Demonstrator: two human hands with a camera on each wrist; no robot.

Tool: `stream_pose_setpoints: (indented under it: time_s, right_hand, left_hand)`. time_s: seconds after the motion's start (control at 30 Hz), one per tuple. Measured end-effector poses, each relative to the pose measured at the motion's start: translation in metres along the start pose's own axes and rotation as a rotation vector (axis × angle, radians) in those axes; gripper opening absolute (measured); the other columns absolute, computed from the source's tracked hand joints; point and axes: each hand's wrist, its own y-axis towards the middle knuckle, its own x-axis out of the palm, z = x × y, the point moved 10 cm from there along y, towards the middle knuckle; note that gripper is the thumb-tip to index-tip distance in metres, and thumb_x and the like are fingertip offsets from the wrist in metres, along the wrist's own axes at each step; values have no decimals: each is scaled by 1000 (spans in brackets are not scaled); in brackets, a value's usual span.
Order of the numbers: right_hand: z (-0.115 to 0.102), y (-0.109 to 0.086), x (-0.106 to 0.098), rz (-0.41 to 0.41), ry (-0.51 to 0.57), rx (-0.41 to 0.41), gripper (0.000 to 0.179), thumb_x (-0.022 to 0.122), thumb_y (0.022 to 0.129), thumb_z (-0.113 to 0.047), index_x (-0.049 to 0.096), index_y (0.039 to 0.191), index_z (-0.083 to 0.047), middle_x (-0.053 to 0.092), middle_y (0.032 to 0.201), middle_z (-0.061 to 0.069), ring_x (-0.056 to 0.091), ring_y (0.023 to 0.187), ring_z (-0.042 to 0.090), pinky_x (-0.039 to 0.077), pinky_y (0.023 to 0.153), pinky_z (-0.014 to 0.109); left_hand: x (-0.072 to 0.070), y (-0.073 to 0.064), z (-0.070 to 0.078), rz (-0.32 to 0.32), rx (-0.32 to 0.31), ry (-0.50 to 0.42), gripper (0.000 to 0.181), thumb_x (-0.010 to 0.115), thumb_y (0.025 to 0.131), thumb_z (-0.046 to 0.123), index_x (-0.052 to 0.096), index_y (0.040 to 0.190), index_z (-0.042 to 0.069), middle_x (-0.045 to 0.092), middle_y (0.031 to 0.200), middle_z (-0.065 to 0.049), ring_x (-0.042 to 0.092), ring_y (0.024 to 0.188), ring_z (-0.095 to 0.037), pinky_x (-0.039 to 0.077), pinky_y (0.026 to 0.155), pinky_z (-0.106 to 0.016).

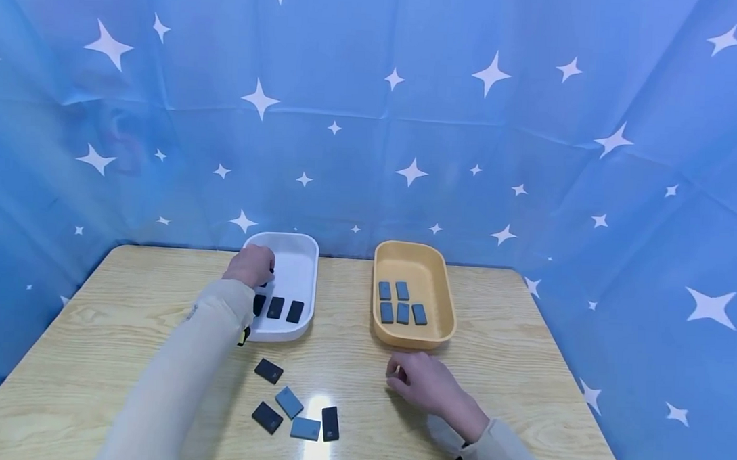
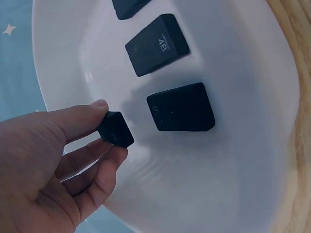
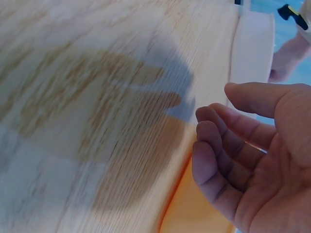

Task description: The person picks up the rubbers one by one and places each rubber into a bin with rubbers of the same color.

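Observation:
My left hand [image 1: 251, 265] is over the left side of the white bin [image 1: 299, 265]. In the left wrist view, its thumb and fingers pinch a black eraser [image 2: 115, 130], tilted above the bin floor. Beside that one lie more black erasers, one of them a black eraser marked 4B [image 2: 158, 46]. My right hand [image 1: 427, 384] is low over the table in front of the orange bin [image 1: 428, 269], fingers loosely curled with nothing in them. Several blue erasers [image 1: 403, 314] lie in two rows inside the orange bin.
On the table in front of the white bin lie loose erasers: a black eraser [image 1: 269, 371], another black eraser [image 1: 267, 417], a third black eraser [image 1: 330, 423], a blue eraser [image 1: 289, 402] and a second blue eraser [image 1: 305, 429]. A blue starred curtain [image 1: 347, 141] hangs behind the wooden table [image 1: 347, 310].

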Motion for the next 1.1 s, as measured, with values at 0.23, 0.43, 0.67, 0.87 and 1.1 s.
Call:
stream_pose_setpoints:
  time_s: [0.23, 0.43, 0.67, 0.87, 1.1]
  right_hand:
    - [1, 0, 1, -9, 13, 9, 5, 70, 87, -22, 66, 87, -18, 58, 69, -12, 47, 59, -1, 39, 55, 22]
    - [4, 0, 2, -18, 12, 22, 5, 70, 87, -22, 66, 85, -20, 59, 70, -13, 48, 60, -1, 39, 55, 22]
    - [8, -2, 1, -33, 26, 41, 4, 69, 88, -22, 66, 86, -20, 59, 70, -13, 48, 59, -1, 39, 54, 22]
    - [7, -2, 1, -34, 23, 32, 5, 69, 88, -21, 65, 85, -21, 58, 69, -13, 47, 59, -1, 39, 55, 22]
    - [3, 0, 2, -20, 29, 15, 5, 69, 88, -22, 66, 86, -20, 60, 71, -12, 49, 61, -1, 41, 57, 22]
  left_hand:
    - [8, 3, -3, -10, 3, 43, 15, 66, 90, 10, 70, 102, 2, 68, 88, -12, 61, 76, -23, 52, 71, -36]
    - [14, 6, -1, -4, 50, 135, 12, 61, 92, 9, 69, 93, 1, 64, 74, -10, 59, 67, -22, 49, 64, -34]
    - [17, 8, 2, 8, 62, 175, 13, 60, 92, 9, 68, 93, 0, 62, 73, -10, 59, 66, -22, 49, 64, -35]
    - [12, 6, 9, 44, 92, 191, 16, 66, 91, 18, 69, 93, 3, 62, 74, -8, 58, 67, -21, 49, 65, -35]
    - [-8, -7, 15, 100, 127, 129, 27, 64, 94, 25, 69, 110, 4, 69, 97, -12, 60, 78, -22, 52, 73, -40]
